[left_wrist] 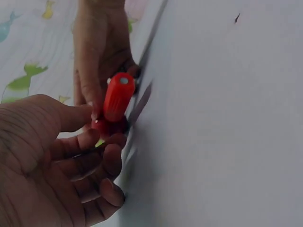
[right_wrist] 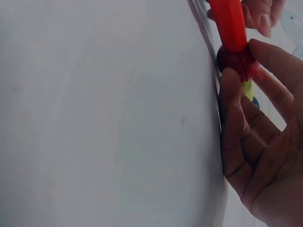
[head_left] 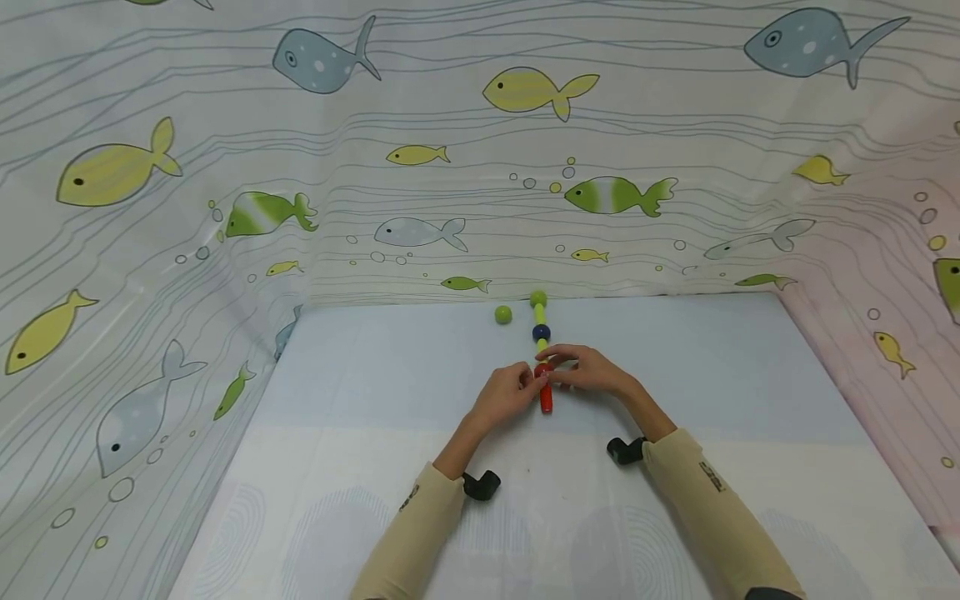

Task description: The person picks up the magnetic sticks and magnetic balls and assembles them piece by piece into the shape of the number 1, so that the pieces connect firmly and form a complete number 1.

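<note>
A row of toy building rods and balls lies on the table, reaching away from me. At its near end is a red rod [head_left: 546,400] with a small metallic disc in its tip, joined to a red ball [right_wrist: 232,61]. Farther along come short yellow-green rods [head_left: 539,314], a dark blue ball [head_left: 541,333] and a green ball [head_left: 537,297] at the far end. My right hand [head_left: 588,369] pinches the red ball between thumb and fingers. From the other side my left hand [head_left: 504,393] grips the same ball, thumb and index at its edge, the other fingers curled.
A loose green ball [head_left: 503,315] sits left of the row's far end. The white table [head_left: 375,367] ends at a fish-print curtain [head_left: 420,267], which also hangs along both sides. Black wrist-worn devices [head_left: 482,485] stick out at both sleeves.
</note>
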Demonstrator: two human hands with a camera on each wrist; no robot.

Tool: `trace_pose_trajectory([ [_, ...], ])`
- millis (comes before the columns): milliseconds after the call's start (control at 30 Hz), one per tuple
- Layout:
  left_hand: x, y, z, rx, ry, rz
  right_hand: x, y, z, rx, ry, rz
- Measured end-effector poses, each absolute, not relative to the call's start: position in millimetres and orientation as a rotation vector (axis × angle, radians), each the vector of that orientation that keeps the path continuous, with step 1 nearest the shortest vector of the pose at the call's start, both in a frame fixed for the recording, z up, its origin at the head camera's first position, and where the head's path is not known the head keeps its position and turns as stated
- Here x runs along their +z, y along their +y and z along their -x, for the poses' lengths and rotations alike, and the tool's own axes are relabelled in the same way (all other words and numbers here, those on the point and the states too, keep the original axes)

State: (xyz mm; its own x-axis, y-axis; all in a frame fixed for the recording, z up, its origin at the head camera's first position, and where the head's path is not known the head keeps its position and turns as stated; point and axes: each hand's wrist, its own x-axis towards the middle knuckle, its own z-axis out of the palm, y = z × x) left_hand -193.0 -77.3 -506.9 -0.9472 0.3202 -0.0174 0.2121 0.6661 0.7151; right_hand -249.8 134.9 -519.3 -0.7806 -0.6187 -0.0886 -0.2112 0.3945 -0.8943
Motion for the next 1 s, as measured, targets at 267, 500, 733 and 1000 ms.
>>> trace_pose_trajectory([
  [267,-501,-102,223,1.136,2.867,-0.248,-518,136,250,-1.325,2.263,0.652],
  [500,-506,-113,256,1.326,2.963,0.011,-520,137,250,-1.363,2.232,0.706],
  [733,-513,-112,279,1.515,2.929,0.132,-521,136,251,-1.373,2.221,0.692],
  [1000,-519,-108,292,1.523,2.896,0.181,-520,135,251,-1.321,2.255,0.661],
])
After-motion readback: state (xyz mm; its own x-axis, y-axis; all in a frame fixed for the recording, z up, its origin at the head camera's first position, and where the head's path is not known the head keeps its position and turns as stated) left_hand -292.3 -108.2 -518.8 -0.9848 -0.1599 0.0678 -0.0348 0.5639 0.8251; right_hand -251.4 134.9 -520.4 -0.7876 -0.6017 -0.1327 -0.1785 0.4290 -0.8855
